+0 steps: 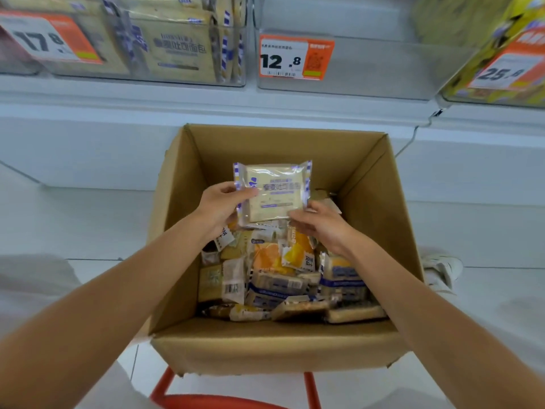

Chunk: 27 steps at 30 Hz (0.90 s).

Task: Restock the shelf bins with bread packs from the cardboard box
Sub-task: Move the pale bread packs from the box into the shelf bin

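An open cardboard box (pixel 362 184) stands in front of me, half full of mixed bread packs (pixel 274 278). Above the pile I hold up one cream bread pack (pixel 275 191) with blue-striped edges, its label facing me. My left hand (pixel 219 205) pinches its left edge. My right hand (pixel 320 222) grips its lower right corner. On the shelf above, a clear bin (pixel 182 48) at the left holds matching cream packs. The clear middle bin (pixel 368 66), tagged 12.8, looks empty.
A bin of yellow packs (pixel 501 63) sits at the upper right, tagged 25.8. The box rests on a red stool (pixel 165 388). A white shoe (pixel 442 270) shows on the white floor right of the box. A white shelf ledge (pixel 118 101) runs below the bins.
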Motion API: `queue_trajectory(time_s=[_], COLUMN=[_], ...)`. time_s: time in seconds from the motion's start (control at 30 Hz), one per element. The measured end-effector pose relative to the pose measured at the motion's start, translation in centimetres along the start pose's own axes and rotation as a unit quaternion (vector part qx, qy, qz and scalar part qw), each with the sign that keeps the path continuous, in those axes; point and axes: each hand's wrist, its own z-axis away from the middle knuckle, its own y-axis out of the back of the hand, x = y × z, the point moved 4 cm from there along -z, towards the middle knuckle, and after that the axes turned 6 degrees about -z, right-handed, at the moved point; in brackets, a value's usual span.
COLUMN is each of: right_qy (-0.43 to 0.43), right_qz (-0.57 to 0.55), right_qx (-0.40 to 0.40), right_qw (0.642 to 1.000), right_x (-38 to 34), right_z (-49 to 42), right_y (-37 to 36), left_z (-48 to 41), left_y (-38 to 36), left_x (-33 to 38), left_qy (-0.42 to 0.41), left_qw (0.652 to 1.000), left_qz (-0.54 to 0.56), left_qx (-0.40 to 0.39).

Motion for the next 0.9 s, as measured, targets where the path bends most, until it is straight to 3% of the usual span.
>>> queue_trajectory(time_s=[0.1, 0.17, 0.27, 0.33, 0.43, 0.5, 0.7, 0.8, 0.9], right_qy=[-0.054, -0.076, -0.076, -0.056, -0.039, -0.018, 0.104, 0.059, 0.032], right_qz=[0.21, 0.384, 0.58, 0.625, 0.533, 0.465, 0.362, 0.19, 0.165], right_qx=[-0.082, -0.143, -0.198, -0.193, -0.179, -0.121, 0.101, 0.037, -0.043], right_qw=[0.973, 0.909, 0.787, 0.755, 0.826, 0.877, 0.921, 0.979, 0.985], right_x=[2.7, 5.3, 8.7, 9.3, 6.7, 2.8, -7.2, -7.7, -7.7], right_z=[-0.3, -0.9, -1.8, -2.4, -2.2, -1.9, -0.9, -0.6, -0.2], right_y=[-1.7, -3.1, -4.8, -5.1, -4.2, -2.6, -0.3, -4.1, -6.9], left_z=[-0.3, -0.3, -0.3, -0.3, -0.4, -0.3, 0.7, 1.2, 1.0], left_y=[0.5, 0.8, 1.5, 2.1, 2.8, 2.9, 1.3, -1.1, -1.9], left_x=[-1.4, -2.2, -3.2, -3.7, -3.9, -3.6, -1.7, -0.9, -0.8], left_qy=[0.034, 0.043, 0.063, 0.07, 0.066, 0.059, 0.039, 0.032, 0.054], left_qw=[0.997, 0.997, 0.995, 0.994, 0.996, 0.997, 0.998, 0.99, 0.979], left_qz=[0.064, 0.065, 0.062, 0.064, 0.021, 0.01, 0.047, 0.091, 0.163], left_qx=[0.015, 0.026, 0.038, 0.05, 0.064, 0.055, -0.03, -0.104, -0.109])
